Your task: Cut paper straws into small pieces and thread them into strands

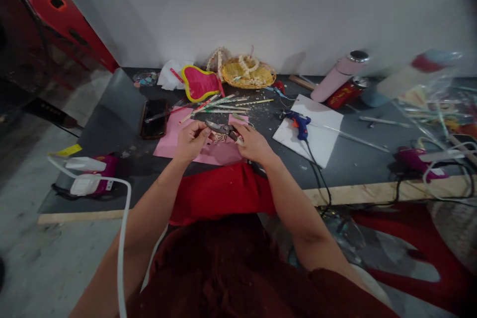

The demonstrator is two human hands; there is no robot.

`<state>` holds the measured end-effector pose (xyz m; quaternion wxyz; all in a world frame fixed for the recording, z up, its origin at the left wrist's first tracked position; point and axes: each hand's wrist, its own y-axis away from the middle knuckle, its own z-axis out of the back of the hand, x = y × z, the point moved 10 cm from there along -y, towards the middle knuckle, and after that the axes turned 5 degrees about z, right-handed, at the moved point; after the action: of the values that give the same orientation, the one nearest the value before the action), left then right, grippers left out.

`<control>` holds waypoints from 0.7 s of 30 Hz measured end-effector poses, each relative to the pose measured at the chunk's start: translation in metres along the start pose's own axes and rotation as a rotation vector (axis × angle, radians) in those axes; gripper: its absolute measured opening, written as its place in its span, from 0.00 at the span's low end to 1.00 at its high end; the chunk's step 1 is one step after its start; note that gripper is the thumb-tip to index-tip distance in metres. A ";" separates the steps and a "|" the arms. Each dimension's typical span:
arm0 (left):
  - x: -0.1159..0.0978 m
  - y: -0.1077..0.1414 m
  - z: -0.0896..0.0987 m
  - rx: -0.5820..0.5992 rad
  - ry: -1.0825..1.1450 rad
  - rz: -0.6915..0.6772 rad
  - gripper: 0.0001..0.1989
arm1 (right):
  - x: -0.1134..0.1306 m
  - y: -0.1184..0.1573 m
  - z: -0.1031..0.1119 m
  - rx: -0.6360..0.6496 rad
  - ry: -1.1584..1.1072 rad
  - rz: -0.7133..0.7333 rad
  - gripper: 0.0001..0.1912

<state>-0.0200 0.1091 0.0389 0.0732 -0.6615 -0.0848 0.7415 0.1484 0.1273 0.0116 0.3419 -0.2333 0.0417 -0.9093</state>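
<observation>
My right hand is wrapped round the handles of the pruning shears, whose blades point left. Close to the blade tips, my left hand has its thumb and fingers pinched together; what they hold is too small to make out. Both hands are over a pink sheet on the grey table. Small pale cut pieces lie on the sheet under the shears. Several patterned sticks are spread just behind the hands.
A phone lies left of the sheet. At the back are a wicker basket and a pink, yellow-edged shape. Rightward, a blue glue gun rests on a white board, near a pink bottle and red can.
</observation>
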 end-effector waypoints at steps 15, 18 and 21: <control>0.008 0.000 -0.005 0.042 -0.015 0.033 0.13 | -0.003 0.002 -0.003 0.050 0.024 -0.021 0.31; 0.006 0.000 -0.003 0.031 -0.015 0.035 0.14 | -0.004 0.003 -0.002 0.041 0.057 -0.042 0.29; 0.005 0.000 -0.001 0.017 -0.016 0.034 0.14 | -0.001 0.002 0.003 0.006 0.082 -0.044 0.28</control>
<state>-0.0197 0.1103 0.0342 0.0655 -0.6561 -0.0679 0.7488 0.1515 0.1268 0.0130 0.3204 -0.1955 0.0477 -0.9257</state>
